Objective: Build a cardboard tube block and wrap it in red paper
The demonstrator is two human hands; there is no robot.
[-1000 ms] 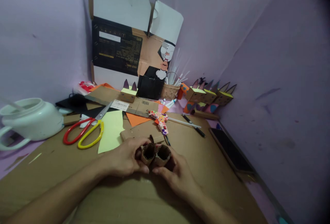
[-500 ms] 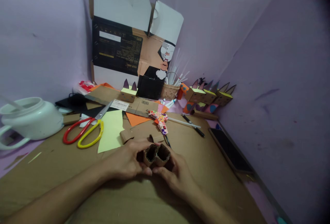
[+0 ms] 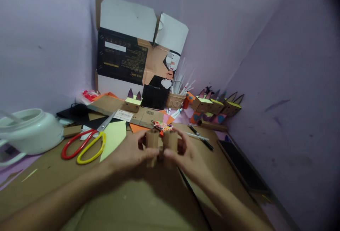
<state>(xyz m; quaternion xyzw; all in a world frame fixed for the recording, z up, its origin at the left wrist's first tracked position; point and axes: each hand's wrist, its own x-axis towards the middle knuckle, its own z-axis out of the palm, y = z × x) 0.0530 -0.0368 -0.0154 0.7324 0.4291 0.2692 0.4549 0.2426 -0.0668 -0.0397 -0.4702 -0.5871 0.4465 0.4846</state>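
Observation:
Two short brown cardboard tubes are held upright above the table, a narrow gap between them. My left hand [image 3: 132, 151] is closed around the left cardboard tube [image 3: 152, 141], thumb across its front. On the right cardboard tube [image 3: 170, 141] my right hand [image 3: 187, 153] is closed in the same way. Both tubes are slightly blurred. Just behind them lies a colourful patterned glue gun-like piece [image 3: 163, 126], partly hidden by the hands. Scissors [image 3: 91, 142] with one red and one yellow handle rest to the left, over pale yellow paper [image 3: 114, 137].
A white pot [image 3: 34, 131] stands at the left. Small cardboard boxes with pointed ears, such as one box [image 3: 132, 104], stand at the back near a basket [image 3: 175, 101] of straws. A black pen [image 3: 205, 142] and a dark phone-like slab [image 3: 241, 165] lie right. An opened carton [image 3: 122, 54] leans behind.
Both hands have lifted the tubes up and away from me. The tubes, side by side and touching before, now stand slightly apart with their sides facing me. The camera view has tilted up a little.

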